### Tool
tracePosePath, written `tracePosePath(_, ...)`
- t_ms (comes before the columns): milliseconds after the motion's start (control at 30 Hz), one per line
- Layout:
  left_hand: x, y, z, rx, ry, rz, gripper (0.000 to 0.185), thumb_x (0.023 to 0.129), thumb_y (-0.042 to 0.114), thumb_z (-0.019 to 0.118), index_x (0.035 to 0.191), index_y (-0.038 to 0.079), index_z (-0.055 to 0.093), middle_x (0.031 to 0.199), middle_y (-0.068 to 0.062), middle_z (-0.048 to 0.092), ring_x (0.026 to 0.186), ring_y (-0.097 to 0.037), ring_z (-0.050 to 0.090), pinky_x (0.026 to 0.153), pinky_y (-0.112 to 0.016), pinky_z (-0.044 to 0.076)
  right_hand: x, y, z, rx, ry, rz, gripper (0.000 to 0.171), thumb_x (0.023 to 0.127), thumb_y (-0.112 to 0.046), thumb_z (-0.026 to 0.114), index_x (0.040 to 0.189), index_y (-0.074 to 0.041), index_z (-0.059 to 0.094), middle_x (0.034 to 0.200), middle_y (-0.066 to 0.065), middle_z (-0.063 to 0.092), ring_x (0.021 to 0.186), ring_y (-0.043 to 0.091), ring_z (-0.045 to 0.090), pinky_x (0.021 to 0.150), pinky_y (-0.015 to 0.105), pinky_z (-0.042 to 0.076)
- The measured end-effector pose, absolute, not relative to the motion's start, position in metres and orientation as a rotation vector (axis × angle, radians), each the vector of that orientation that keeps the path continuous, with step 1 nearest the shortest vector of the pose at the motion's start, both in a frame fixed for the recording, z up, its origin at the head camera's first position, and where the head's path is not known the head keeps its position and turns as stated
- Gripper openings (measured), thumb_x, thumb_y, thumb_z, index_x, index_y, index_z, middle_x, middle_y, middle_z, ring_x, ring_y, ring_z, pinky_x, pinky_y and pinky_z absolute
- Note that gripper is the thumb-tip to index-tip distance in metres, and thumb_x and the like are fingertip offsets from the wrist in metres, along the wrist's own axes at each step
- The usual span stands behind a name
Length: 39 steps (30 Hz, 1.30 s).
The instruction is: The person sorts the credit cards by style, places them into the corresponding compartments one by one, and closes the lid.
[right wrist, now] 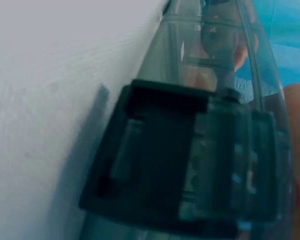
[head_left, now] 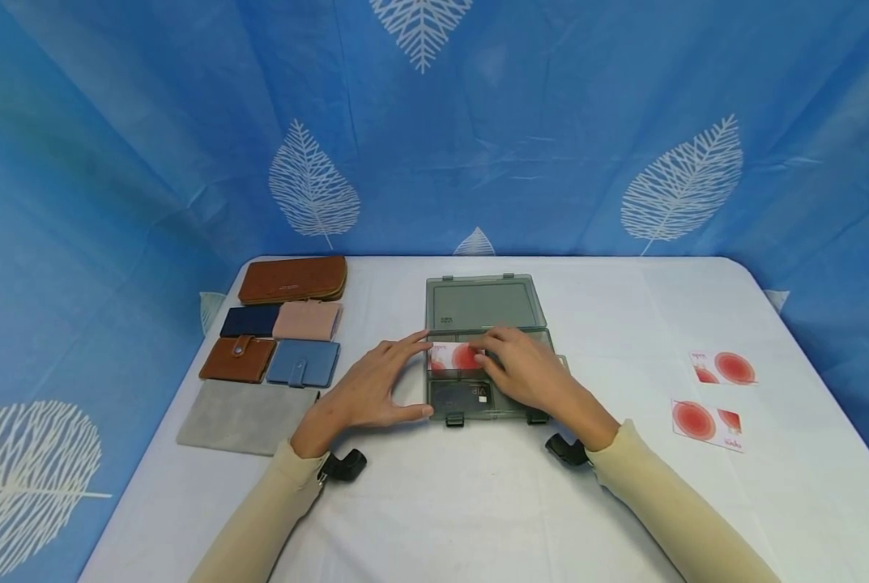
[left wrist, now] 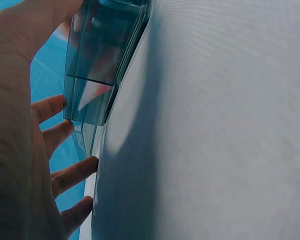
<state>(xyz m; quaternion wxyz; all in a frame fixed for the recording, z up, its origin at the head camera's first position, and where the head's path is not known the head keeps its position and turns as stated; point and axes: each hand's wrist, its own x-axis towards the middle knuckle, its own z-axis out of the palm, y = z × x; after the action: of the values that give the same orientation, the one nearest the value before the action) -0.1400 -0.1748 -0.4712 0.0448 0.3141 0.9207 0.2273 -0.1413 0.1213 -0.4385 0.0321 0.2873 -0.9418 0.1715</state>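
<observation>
As the red-and-white rectangular card (head_left: 450, 356) lies over the left part of the smoky translucent plastic box (head_left: 507, 410), my right hand (head_left: 527, 369) touches its right end; whether I pinch it, I cannot tell. My left hand (head_left: 376, 390) grasps nothing, fingers extended beside the left wall, perhaps for steadying. The lid (head_left: 487, 304) lies far, leaving compartments reachable; similar cards (head_left: 733, 368) lie well right

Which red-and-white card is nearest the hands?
The red-and-white card between left hand and right hand, at the translucent grey plastic box; two others lie far right.
</observation>
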Motion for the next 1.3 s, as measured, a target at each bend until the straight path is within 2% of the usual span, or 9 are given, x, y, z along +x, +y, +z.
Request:
tracePosePath(267,-0.140,-0.176,-0.468,0.987,2.813,0.713,0.104,0.085,0.070,0.075,0.169,0.024,0.036,0.179,0.004,0.023,0.149,-0.034,0.046,0.115,-0.063,0.043,-0.140,0.118,-0.441,0.910,-2.958,0.504,0.037,0.113,-0.034,0.058,0.127,-0.008,0.080,0.140,0.015,0.070,0.132,0.038,0.064,0.106,0.057,0.054)
tracePosePath(600,-0.141,-0.177,-0.468,0.995,2.813,0.721,0.104,0.086,0.071,0.075,0.169,0.024,0.035,0.179,0.005,0.023,0.149,-0.033,0.045,0.115,-0.063,0.043,-0.139,0.114,-0.440,0.895,-3.032,0.457,0.047,0.115,-0.040,0.051,0.133,-0.005,0.077,0.144,0.015,0.067,0.138,0.038,0.059,0.112,0.057,0.049)
tracePosePath(700,-0.141,-0.177,-0.468,0.990,2.813,0.717,0.104,0.086,0.071,0.074,0.170,0.025,0.035,0.179,0.006,0.023,0.150,-0.032,0.045,0.115,-0.063,0.043,-0.139,0.116,-0.440,0.906,-3.018,0.483,0.045,0.114,-0.039,0.053,0.132,-0.006,0.077,0.141,0.014,0.069,0.136,0.037,0.061,0.110,0.057,0.051)
tracePosePath(867,-0.141,-0.177,-0.468,0.987,2.815,0.712,0.103,0.086,0.071,0.075,0.170,0.026,0.035,0.179,0.006,0.023,0.149,-0.032,0.045,0.114,-0.063,0.044,-0.139,0.122,-0.435,0.913,-2.937,0.531,0.036,0.109,-0.035,0.066,0.130,-0.009,0.077,0.134,0.014,0.071,0.126,0.037,0.067,0.103,0.057,0.055)
tracePosePath(1100,-0.142,-0.177,-0.468,0.987,2.814,0.713,0.103,0.085,0.070,0.076,0.169,0.024,0.037,0.179,0.005,0.025,0.149,-0.033,0.046,0.115,-0.064,0.043,-0.141,0.138,-0.427,0.819,-2.934,0.580,0.039,0.103,-0.036,0.075,0.135,-0.014,0.075,0.139,0.015,0.069,0.126,0.037,0.068,0.093,0.058,0.059)
tracePosePath(1300,-0.142,-0.176,-0.468,0.980,2.804,0.715,0.104,0.085,0.070,0.076,0.169,0.024,0.037,0.179,0.004,0.024,0.150,-0.033,0.045,0.116,-0.063,0.041,-0.142,0.163,-0.423,0.763,-2.926,0.647,0.038,0.102,-0.029,0.078,0.137,-0.014,0.074,0.135,0.011,0.071,0.120,0.033,0.070,0.090,0.056,0.059)
